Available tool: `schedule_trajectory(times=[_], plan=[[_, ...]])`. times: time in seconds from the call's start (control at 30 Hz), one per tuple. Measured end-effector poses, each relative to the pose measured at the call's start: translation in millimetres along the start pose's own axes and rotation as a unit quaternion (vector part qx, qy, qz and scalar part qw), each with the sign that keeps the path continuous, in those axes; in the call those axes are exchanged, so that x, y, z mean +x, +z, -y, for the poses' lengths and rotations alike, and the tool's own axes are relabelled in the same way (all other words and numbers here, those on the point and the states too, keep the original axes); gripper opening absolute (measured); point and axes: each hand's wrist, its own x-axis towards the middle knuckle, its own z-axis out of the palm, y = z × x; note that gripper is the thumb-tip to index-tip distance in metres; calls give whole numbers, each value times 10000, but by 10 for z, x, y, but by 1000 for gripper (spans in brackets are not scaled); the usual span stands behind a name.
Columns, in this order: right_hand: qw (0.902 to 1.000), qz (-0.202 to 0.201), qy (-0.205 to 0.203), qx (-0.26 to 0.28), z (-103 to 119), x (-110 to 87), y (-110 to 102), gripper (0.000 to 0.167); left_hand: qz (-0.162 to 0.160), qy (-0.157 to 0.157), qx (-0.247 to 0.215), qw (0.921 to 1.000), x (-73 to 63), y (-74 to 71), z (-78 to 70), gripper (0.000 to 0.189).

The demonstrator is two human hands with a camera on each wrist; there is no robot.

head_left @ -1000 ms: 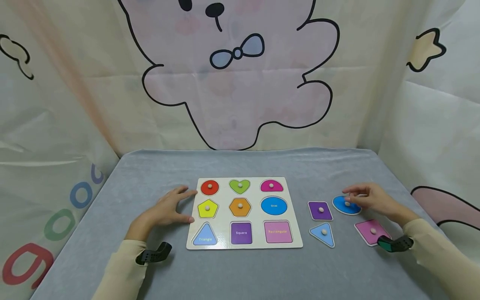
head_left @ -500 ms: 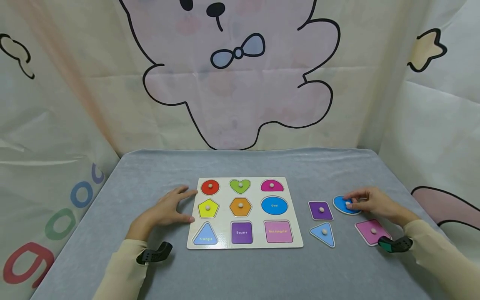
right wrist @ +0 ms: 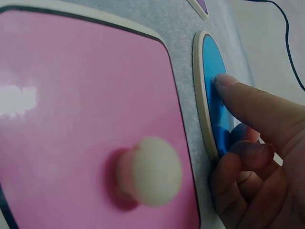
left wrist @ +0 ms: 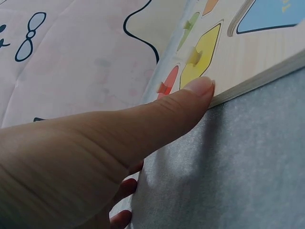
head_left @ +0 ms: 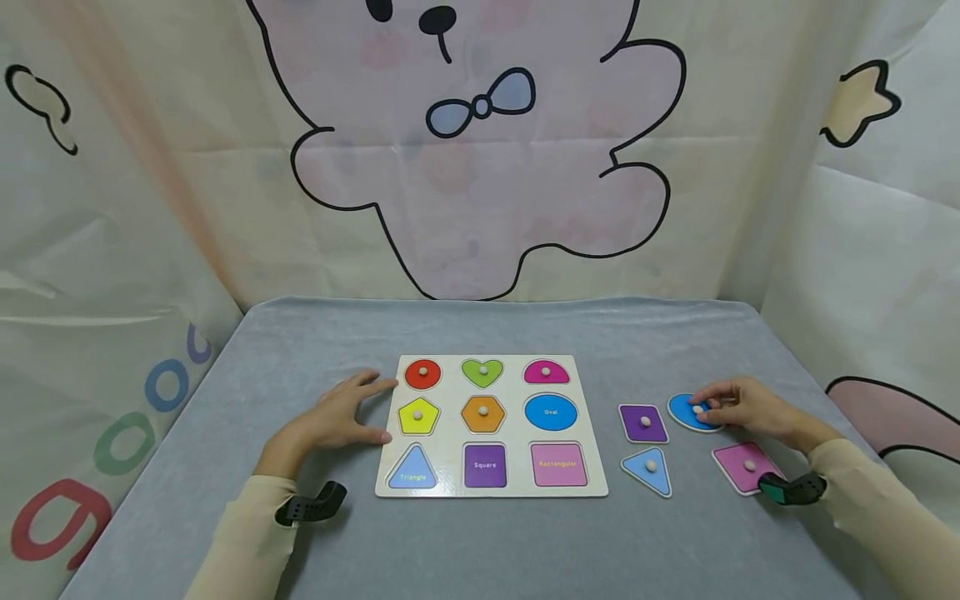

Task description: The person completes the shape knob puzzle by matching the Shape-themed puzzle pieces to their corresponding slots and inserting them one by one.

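R hand (head_left: 750,412) - fingers curled, thumb & fingertips pinching small pale knob (head_left: 697,409) of blue oval piece (head_left: 682,409). Oval: flat, approx. thumb-thick or less at edge, glossy blue top, thin dark outline, pale wood-coloured rim. Location: R of board, far side of loose grp., under R fingertips. Whether it sits flush on cloth or is slightly raised - can't tell; fingers block part of it in R wrist view.

Other loose pcs. on grey cloth (head_left: 525,550), each w/ pale round knob: purple square (head_left: 637,432), nearest board w/ light-blue triangle (head_left: 655,477) just below it; pink rectangle (head_left: 738,475) near R wrist, same pale rim & dark outline as oval.

L hand (head_left: 330,417) relaxed, fingers extended, thumb & index touching L edge of white board (head_left: 450,467); nothing gripped.

Board lies flat. Knobbed pcs. in place: red circle (head_left: 423,380), green heart (head_left: 482,377), magenta half-circle (head_left: 546,377), yellow pentagon (head_left: 418,423), orange hexagon (head_left: 483,422). Slots w/o pcs. show printed words, incl. blue "Oval" slot (head_left: 551,421).
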Motion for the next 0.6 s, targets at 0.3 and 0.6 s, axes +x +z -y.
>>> schedule_trajectory(times=[0.3, 0.6], plan=[[9990, -17, 325, -305, 0, 26, 5, 28, 7, 14, -37, 10000, -20, -2, -34, 90], [9966, -182, 526, -601, 97, 57, -34, 35, -9, 57, -75, 10000, -20, -8, -25, 90]])
